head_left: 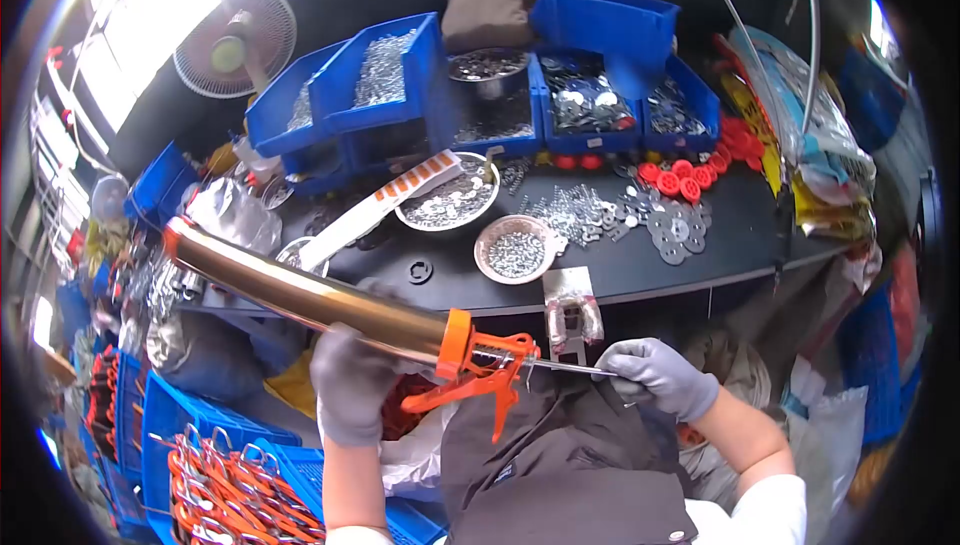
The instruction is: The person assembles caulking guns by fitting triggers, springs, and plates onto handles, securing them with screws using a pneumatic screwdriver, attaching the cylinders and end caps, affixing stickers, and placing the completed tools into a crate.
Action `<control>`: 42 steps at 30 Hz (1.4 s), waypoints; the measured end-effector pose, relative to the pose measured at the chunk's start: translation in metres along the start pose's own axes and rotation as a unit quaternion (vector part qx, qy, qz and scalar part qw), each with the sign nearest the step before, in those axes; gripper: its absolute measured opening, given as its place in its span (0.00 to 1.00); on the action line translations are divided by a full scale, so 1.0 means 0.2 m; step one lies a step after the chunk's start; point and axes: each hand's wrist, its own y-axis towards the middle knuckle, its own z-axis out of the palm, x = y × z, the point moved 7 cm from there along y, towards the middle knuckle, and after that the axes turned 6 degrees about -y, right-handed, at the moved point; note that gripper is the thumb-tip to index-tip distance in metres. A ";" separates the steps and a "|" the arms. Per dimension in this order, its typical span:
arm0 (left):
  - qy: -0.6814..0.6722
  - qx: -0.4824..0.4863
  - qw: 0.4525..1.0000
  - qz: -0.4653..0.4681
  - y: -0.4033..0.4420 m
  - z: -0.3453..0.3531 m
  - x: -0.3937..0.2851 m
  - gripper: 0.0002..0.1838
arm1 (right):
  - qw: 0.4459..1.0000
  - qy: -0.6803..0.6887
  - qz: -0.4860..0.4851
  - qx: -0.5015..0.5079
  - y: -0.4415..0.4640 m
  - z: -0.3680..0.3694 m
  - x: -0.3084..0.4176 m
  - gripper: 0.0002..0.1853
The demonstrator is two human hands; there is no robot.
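Note:
A caulking gun with a long gold tube and an orange handle lies slantwise across the view, above my lap. My left hand, in a grey glove, is wrapped round the underside of the tube near the orange collar. On the other side, my right hand, also gloved in grey, pinches the end of the thin metal rod that sticks out behind the handle. Just beyond the rod, a small metal fixture stands at the table's front edge.
Blue bins of metal parts line the back of the dark table. Bowls of small parts, loose washers and red wheels lie on it. Orange frames fill a blue crate at lower left.

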 end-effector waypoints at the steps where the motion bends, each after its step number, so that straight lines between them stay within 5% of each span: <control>1: -0.109 -0.060 0.992 0.020 0.00 -0.03 -0.04 0.24 | 1.000 0.010 0.001 -0.003 -0.04 0.03 0.04 0.15; 4: -0.169 -0.127 0.977 0.011 0.05 -0.28 0.15 0.16 | 0.998 0.054 -0.001 0.046 -0.09 0.13 0.06 0.22; 10: -0.230 -0.203 0.946 -0.108 -0.17 0.00 0.66 0.14 | 0.998 0.038 0.046 0.005 -0.12 0.00 0.02 0.25; 11: -0.327 -0.166 0.902 -0.230 -0.23 0.01 0.82 0.15 | 0.997 0.052 0.054 0.013 -0.14 -0.08 -0.01 0.26; 13: -0.205 -0.118 0.908 -0.345 -0.35 0.11 0.94 0.24 | 0.994 0.034 0.095 0.034 -0.19 -0.29 -0.12 0.26; 14: -0.265 -0.003 0.883 -0.387 -0.39 0.09 1.09 0.26 | 0.992 0.013 0.120 0.024 -0.22 -0.41 -0.19 0.26; 15: -0.288 -0.053 0.863 -0.412 -0.45 0.07 1.23 0.26 | 0.989 0.009 0.149 -0.002 -0.23 -0.55 -0.28 0.25; 16: -0.175 -0.138 0.821 -0.525 -0.55 -0.01 1.35 0.24 | 0.984 -0.015 0.169 -0.059 -0.26 -0.67 -0.35 0.22; 17: -0.150 -0.070 0.796 -0.583 -0.63 -0.07 1.46 0.21 | 0.974 -0.088 0.170 -0.124 -0.27 -0.79 -0.40 0.20; 19: -0.103 0.086 0.834 -0.536 -0.49 0.06 1.29 0.21 | 0.958 -0.142 0.154 -0.197 -0.27 -0.93 -0.52 0.19; 20: 0.066 0.125 0.878 -0.458 -0.31 0.09 1.15 0.20 | 0.920 -0.270 0.132 -0.251 -0.27 -1.00 -0.55 0.18; 21: 0.305 0.150 0.921 -0.189 -0.08 0.07 0.93 0.17 | 0.865 -0.391 0.103 -0.297 -0.25 -1.06 -0.52 0.17; 22: 0.217 0.041 0.958 -0.182 0.07 0.06 0.72 0.15 | 0.794 -0.506 0.029 -0.336 -0.24 -1.01 -0.39 0.16; 23: 0.437 0.043 0.890 0.126 0.25 -0.01 0.48 0.13 | 0.705 -0.604 -0.049 -0.368 -0.24 -0.89 -0.25 0.15; 24: 0.486 -0.001 0.853 0.192 0.40 -0.07 0.30 0.14 | 0.686 -0.595 -0.132 -0.399 -0.22 -0.81 -0.13 0.10; 25: 0.586 -0.006 0.756 0.292 0.53 -0.14 0.13 0.15 | 0.723 -0.542 -0.163 -0.396 -0.19 -0.73 -0.03 0.08; 27: 0.668 -0.124 0.677 0.283 0.81 -0.38 -0.05 0.15 | 0.777 -0.491 -0.160 -0.360 -0.10 -0.54 0.17 0.07; 29: 0.755 -0.134 0.537 0.351 1.04 -0.60 -0.15 0.16 | 0.673 -0.609 -0.318 -0.276 0.01 -0.25 0.39 0.07; 30: 0.803 -0.119 0.526 0.254 1.15 -0.71 -0.17 0.17 | 0.642 -0.621 -0.389 -0.224 0.08 -0.14 0.47 0.08; 31: 0.839 -0.103 0.511 0.154 1.23 -0.78 -0.19 0.19 | 0.670 -0.637 -0.352 -0.143 0.17 -0.04 0.54 0.10; 32: 0.856 -0.102 0.507 0.006 1.30 -0.87 -0.17 0.22 | 0.665 -0.604 -0.427 -0.105 0.24 0.10 0.63 0.12; 33: 0.835 -0.115 0.538 -0.025 1.30 -0.89 -0.17 0.22 | 0.603 -0.645 -0.461 -0.082 0.31 0.19 0.69 0.14; 38: 0.762 -0.110 0.632 0.087 1.28 -0.81 -0.22 0.15 | 0.451 -0.664 -0.588 -0.098 0.81 0.52 1.05 0.20; 42: 0.728 -0.090 0.651 0.194 1.28 -0.72 -0.23 0.11 | 0.513 -0.638 -0.557 -0.140 1.39 0.61 1.31 0.20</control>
